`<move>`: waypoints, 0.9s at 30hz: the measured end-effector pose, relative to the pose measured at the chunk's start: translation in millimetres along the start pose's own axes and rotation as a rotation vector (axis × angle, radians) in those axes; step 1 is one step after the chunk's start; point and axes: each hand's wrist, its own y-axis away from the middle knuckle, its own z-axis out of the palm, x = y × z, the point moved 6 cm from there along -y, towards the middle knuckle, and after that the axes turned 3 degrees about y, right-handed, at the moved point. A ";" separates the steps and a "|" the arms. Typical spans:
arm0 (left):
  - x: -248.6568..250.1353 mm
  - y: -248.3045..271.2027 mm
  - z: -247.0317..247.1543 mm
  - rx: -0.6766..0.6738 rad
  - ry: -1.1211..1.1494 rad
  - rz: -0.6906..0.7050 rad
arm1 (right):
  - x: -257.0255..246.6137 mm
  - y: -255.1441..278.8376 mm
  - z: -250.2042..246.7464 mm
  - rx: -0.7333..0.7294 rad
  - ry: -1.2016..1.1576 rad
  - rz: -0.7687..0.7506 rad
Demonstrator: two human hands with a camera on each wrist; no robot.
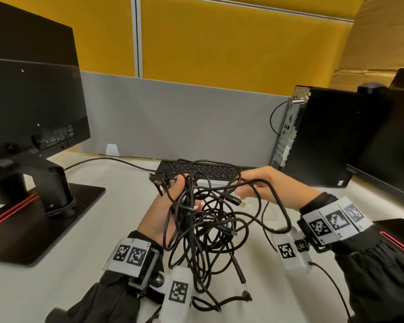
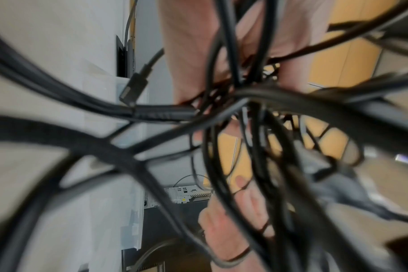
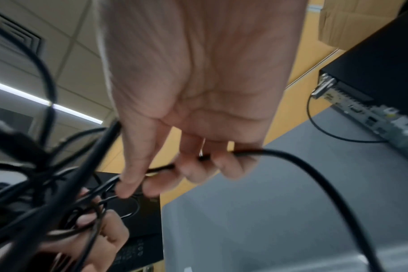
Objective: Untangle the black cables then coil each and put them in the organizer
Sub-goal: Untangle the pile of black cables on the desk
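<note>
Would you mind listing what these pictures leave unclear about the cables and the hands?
- How many black cables form the tangle: in the head view the loops overlap.
- Left hand fingers: the left wrist view is blurred, cables crossing the lens.
- Which cable the right hand pinches: in the right wrist view it runs into the blurred tangle.
- The organizer: in no view.

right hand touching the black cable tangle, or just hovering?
Touching. The right wrist view shows the right hand pinching one strand of the tangled black cables between its thumb and fingers.
</note>
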 end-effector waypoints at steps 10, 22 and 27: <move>-2.6 3.3 9.2 -0.001 0.097 -0.071 | 47.3 20.1 60.7 -0.032 -0.264 0.266; -0.8 13.8 25.7 -0.074 0.074 -0.152 | 42.6 12.7 84.8 0.001 -0.895 0.254; -4.9 10.4 22.9 -0.052 0.060 -0.154 | 54.0 11.7 87.5 0.013 -0.947 0.408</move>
